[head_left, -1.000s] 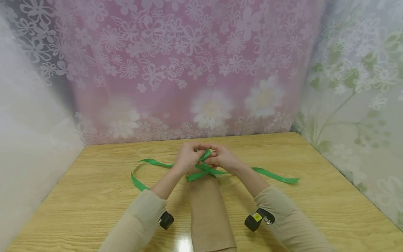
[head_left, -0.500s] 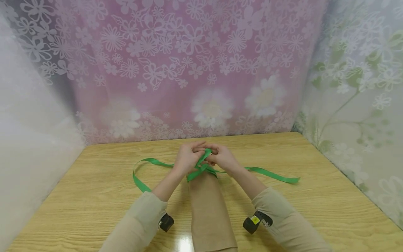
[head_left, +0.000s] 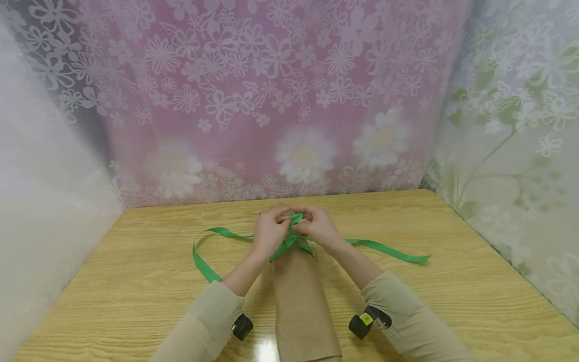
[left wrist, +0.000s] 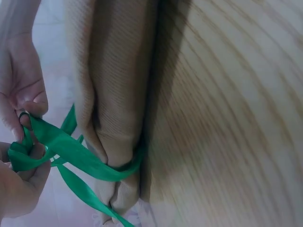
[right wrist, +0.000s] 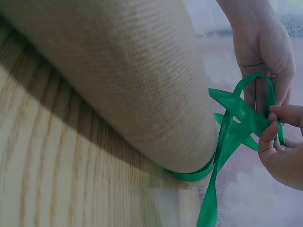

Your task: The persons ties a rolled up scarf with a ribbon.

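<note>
A long bundle of brown ribbed cloth point(head_left: 303, 306) lies lengthwise on the table, with a green ribbon point(head_left: 285, 248) wrapped round it near its far end. Above that band, my left hand point(head_left: 270, 232) and right hand point(head_left: 320, 229) meet over a loop of the ribbon. My right thumb and forefinger pinch the ribbon point(right wrist: 246, 116) in the right wrist view. The left fingers hold the loop, seen in the left wrist view where ribbon point(left wrist: 21, 158) curls about the left hand point(left wrist: 19, 189). Hands partly hide the crossing.
One ribbon tail point(head_left: 391, 250) stretches right across the wood-grain table point(head_left: 452, 301); another tail point(head_left: 201, 261) curves out to the left beside the left forearm. Flowered curtains point(head_left: 271, 100) hang behind and at the sides. Black cameras are strapped at both wrists.
Both hands stay over the ribbon while their fingers work its loop. My left hand tilts and its forearm shifts slightly right. The left tail slides a little to the right.
</note>
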A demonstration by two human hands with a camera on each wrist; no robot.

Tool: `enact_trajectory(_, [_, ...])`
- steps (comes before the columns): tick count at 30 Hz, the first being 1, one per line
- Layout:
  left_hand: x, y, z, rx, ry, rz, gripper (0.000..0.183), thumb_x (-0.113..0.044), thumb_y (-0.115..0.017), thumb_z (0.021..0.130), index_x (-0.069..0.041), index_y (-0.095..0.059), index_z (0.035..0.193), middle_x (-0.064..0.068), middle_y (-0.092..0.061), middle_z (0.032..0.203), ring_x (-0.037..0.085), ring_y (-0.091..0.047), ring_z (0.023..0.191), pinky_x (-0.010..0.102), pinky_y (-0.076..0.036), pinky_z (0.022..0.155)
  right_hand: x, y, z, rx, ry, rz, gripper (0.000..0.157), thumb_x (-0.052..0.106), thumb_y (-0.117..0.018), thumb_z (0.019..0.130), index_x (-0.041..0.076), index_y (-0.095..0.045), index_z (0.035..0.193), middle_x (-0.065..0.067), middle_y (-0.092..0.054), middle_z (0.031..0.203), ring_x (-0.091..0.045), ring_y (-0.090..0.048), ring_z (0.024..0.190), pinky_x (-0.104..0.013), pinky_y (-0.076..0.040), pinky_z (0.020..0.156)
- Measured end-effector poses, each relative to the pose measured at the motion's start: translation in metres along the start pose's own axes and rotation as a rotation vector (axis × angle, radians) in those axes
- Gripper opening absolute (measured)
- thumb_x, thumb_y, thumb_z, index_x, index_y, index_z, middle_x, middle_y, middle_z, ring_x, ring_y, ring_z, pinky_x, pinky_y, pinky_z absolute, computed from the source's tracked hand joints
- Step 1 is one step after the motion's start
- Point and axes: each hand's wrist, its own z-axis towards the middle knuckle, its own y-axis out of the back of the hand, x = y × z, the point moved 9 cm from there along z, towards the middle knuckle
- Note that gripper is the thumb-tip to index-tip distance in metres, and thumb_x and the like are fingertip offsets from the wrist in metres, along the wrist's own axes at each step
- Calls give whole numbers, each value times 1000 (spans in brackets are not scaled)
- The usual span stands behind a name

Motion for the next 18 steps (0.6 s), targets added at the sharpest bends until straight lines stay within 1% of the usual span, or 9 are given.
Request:
enact_trajectory(2, [-3,0,0,-9,-45,47,31,3,-57,86,4,-60,117,17,-67,100,17,-63,59,13,-35,40,0,-2,-1,23,0,-39,55,1,-65,81,-4,-44,132,-17,-60,111,-24,-64,76,-41,-51,73])
enact_trajectory(4, [-6,0,0,-19,-84,95,29,2,-58,87,5,-61,115,17,-68,98,18,-58,50,14,-37,41,0,-2,-1,38,0,-125,59,5,-69,80,-3,-44,133,-16,-58,117,-22,-64,79,-37,-52,71])
enact_trajectory(7, [-9,1,0,-32,-131,144,27,3,-57,87,6,-62,113,18,-68,95,22,-62,56,16,-39,42,1,-3,0,51,2,-283,58,14,-75,78,2,-51,129,-12,-59,113,-20,-62,79,-33,-52,65])
enact_trajectory(10, [-13,0,-1,-39,-180,184,23,4,-58,86,5,-64,108,17,-68,92,23,-67,71,17,-47,49,4,-4,0,61,28,-390,44,21,-75,78,7,-61,117,-7,-61,103,-21,-59,80,-32,-51,65])
enact_trajectory(11, [-15,-1,-1,-38,-200,196,22,4,-58,86,5,-65,106,17,-68,91,23,-67,72,17,-48,50,5,-4,0,68,43,-408,39,21,-75,78,8,-64,114,-5,-62,99,-19,-59,80,-31,-51,66])
enact_trajectory(12, [-17,-1,-2,-37,-223,210,21,5,-58,85,6,-65,105,17,-68,91,24,-67,72,18,-50,53,7,-5,0,79,65,-420,35,20,-74,79,7,-65,111,-4,-64,95,-18,-59,79,-30,-51,67])
enact_trajectory(15, [-24,-4,-5,-37,-294,258,18,8,-59,84,7,-65,101,18,-68,88,22,-67,70,19,-52,56,8,-8,-1,111,99,-444,22,11,-71,81,3,-67,101,-4,-64,78,-11,-53,64,-24,-46,60])
enact_trajectory(17, [-26,-6,-6,-34,-312,281,18,9,-59,83,7,-65,100,19,-68,88,23,-67,70,19,-52,56,9,-9,-1,127,124,-457,16,1,-66,81,-1,-67,97,-5,-59,69,-9,-46,55,-21,-40,54])
enact_trajectory(18, [-27,-6,-6,-35,-319,293,18,9,-59,83,7,-65,99,19,-68,88,23,-67,71,19,-52,57,9,-9,-2,122,126,-471,17,-2,-64,80,-2,-68,97,-5,-58,69,-10,-44,56,-21,-38,53])
